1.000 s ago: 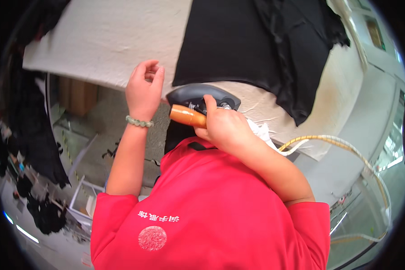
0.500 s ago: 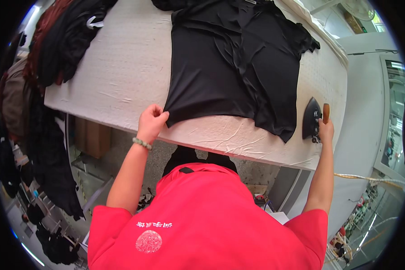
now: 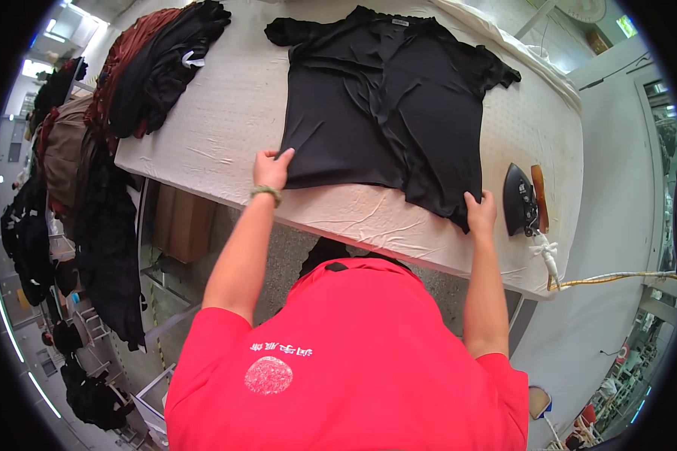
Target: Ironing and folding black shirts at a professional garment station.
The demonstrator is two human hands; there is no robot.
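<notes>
A black short-sleeved shirt (image 3: pixel 384 105) lies spread on a padded ironing table (image 3: pixel 210 128), its collar away from me and its hem near the front edge. My left hand (image 3: pixel 272 168) pinches the hem's left corner between thumb and fingers. At the right corner of the hem, my right hand (image 3: pixel 481 210) grips the cloth the same way. Wrinkles run down the middle of the shirt. To the right of my right hand stands an iron (image 3: pixel 517 201) with a wooden handle, untouched, its tip pointing away from me.
Black and rust-red garments (image 3: pixel 158 75) are heaped over the table's left end and hang down its side. A cord (image 3: pixel 609 279) runs from the iron off to the right. Beneath the table is a cardboard box (image 3: pixel 184 223). A grey wall (image 3: pixel 609 150) borders the right.
My right hand has let go of the iron, moved left and taken the shirt's right hem corner. The left hand keeps its hold on the left corner. My view has shifted.
</notes>
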